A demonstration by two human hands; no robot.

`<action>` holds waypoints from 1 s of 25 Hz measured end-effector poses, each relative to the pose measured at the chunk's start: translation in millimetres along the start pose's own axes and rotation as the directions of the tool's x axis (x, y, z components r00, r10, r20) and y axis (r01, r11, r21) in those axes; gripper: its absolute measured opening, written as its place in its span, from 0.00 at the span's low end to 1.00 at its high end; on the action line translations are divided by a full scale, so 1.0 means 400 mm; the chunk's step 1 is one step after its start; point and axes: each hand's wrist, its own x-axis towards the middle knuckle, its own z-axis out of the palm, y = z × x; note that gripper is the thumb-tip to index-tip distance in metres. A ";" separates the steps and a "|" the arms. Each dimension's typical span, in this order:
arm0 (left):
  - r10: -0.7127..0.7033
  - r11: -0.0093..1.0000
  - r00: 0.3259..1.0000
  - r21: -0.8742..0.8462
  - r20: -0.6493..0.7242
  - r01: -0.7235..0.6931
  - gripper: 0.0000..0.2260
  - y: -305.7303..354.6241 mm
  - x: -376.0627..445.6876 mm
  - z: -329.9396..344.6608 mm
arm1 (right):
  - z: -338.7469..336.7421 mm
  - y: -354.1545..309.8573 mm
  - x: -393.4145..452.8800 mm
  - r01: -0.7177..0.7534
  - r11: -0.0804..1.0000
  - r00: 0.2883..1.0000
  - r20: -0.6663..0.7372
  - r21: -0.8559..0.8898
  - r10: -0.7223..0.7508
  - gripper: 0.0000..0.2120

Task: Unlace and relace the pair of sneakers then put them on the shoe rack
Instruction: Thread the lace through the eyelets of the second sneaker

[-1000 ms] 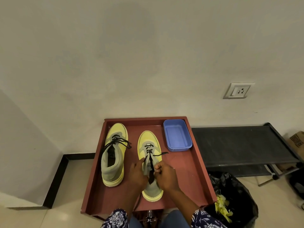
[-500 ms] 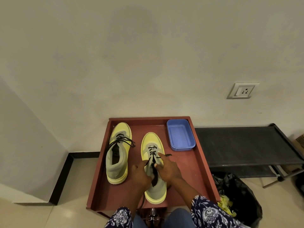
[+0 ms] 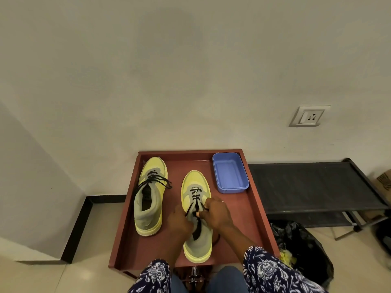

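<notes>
Two yellow and grey sneakers with black laces stand on a red-brown tray table, toes toward the wall. The left sneaker has loose laces spilling over its sides. Both hands work at the right sneaker, over its tongue. My left hand grips the left strand of the black lace. My right hand pinches the right strand near the upper eyelets. The lace crosses several lower eyelets. The black shoe rack stands to the right, against the wall.
A blue plastic tub sits at the tray's back right corner. A bin with a black bag stands under the rack's near side, beside the tray. A cardboard box is at the far right. A wall socket is above the rack.
The camera shifted slightly. My hands stayed over the right sneaker's tongue; the loose lace end lying to its right is no longer in sight, and my right hand now pinches the strand closer to the eyelets.
</notes>
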 end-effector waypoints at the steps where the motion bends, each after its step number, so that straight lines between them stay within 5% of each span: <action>1: 0.006 1.000 1.000 0.016 -0.006 -0.005 0.13 -0.002 0.001 0.000 | 0.000 0.001 -0.001 0.021 1.000 1.000 -0.010 0.008 -0.021 0.14; 25: -0.081 0.993 0.996 0.084 0.035 0.078 0.12 0.025 -0.039 -0.017 | -0.246 -0.048 0.005 0.167 0.976 0.985 -0.007 -0.138 -0.170 0.14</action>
